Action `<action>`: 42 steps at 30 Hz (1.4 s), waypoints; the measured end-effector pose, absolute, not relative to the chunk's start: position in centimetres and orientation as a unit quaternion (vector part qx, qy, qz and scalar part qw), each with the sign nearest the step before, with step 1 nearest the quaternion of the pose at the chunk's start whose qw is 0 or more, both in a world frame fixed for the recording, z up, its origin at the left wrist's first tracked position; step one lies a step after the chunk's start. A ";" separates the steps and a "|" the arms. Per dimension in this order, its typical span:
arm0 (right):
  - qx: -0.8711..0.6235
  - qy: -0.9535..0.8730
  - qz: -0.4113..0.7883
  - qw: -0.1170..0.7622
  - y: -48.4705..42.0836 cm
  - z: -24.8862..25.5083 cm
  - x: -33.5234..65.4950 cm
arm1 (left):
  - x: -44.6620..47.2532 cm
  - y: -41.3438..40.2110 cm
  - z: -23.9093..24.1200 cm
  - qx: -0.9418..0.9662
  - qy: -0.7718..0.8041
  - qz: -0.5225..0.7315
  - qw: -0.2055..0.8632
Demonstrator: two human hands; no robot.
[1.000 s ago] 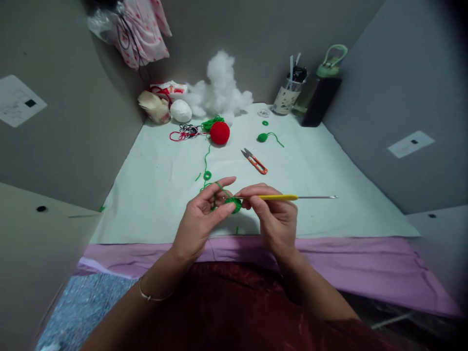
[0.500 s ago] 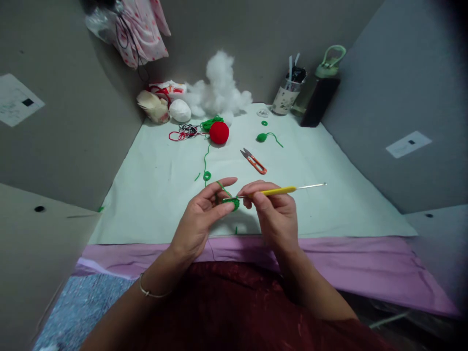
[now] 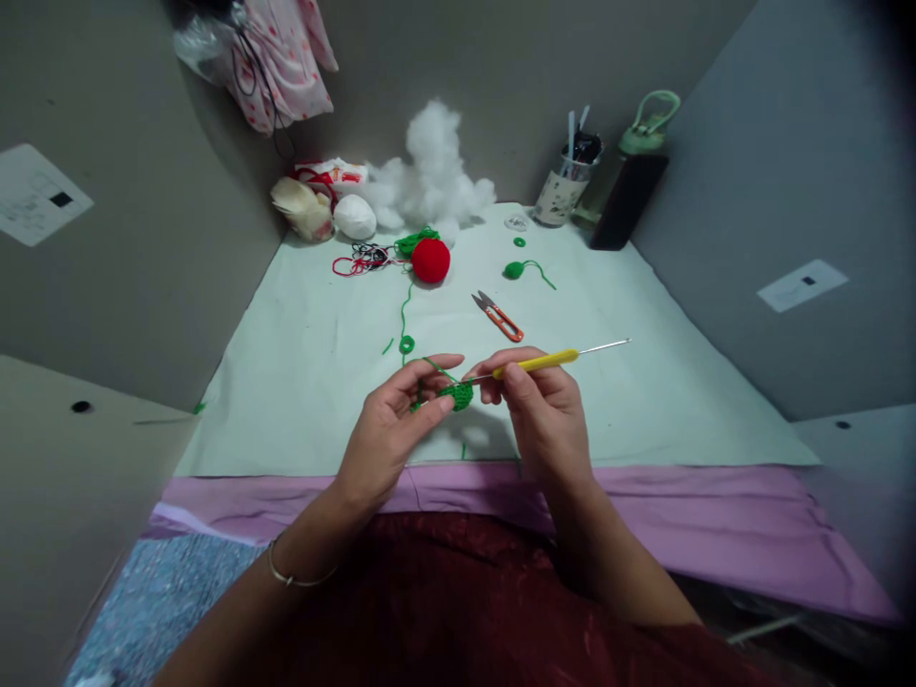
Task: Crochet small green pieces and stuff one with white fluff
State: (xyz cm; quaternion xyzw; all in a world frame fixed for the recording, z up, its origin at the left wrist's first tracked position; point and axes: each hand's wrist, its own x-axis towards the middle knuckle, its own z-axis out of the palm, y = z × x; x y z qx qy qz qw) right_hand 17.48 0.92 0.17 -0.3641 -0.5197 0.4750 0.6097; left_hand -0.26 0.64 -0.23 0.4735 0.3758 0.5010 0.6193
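Note:
Between the thumb and fingers of my left hand (image 3: 398,420) is a small green crochet piece (image 3: 462,394). Green yarn (image 3: 438,366) runs over the raised left index finger. My right hand (image 3: 545,405) grips a yellow-handled crochet hook (image 3: 548,362), its bare end pointing up to the right and its working end at the top edge of the green piece. Just where the hook tip sits in the stitches is too small to make out. A small green crocheted ring (image 3: 407,344) lies on the table beyond my left hand, beside the yarn.
Orange thread snips (image 3: 499,317) lie ahead of my hands. Farther back are a red ball (image 3: 430,260), a green oval piece with a tail (image 3: 513,271), tangled yarn (image 3: 366,258) and white stuffing (image 3: 436,176). A pen cup (image 3: 560,196) and a bottle (image 3: 630,181) stand at the back right.
The hook's bare end has tilted upward and shifted slightly left as my right hand turned. More of the green piece shows beside my left thumb.

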 end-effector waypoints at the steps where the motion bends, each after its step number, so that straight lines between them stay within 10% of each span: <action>1: -0.365 -0.523 0.471 0.609 0.9 0.1 17.5 | -0.3 0.6 -0.2 0.473 0.374 0.500 0.621; 42: -0.356 -0.632 0.351 0.592 -0.2 0.6 17.6 | 0.0 0.6 1.5 0.532 0.431 0.518 0.514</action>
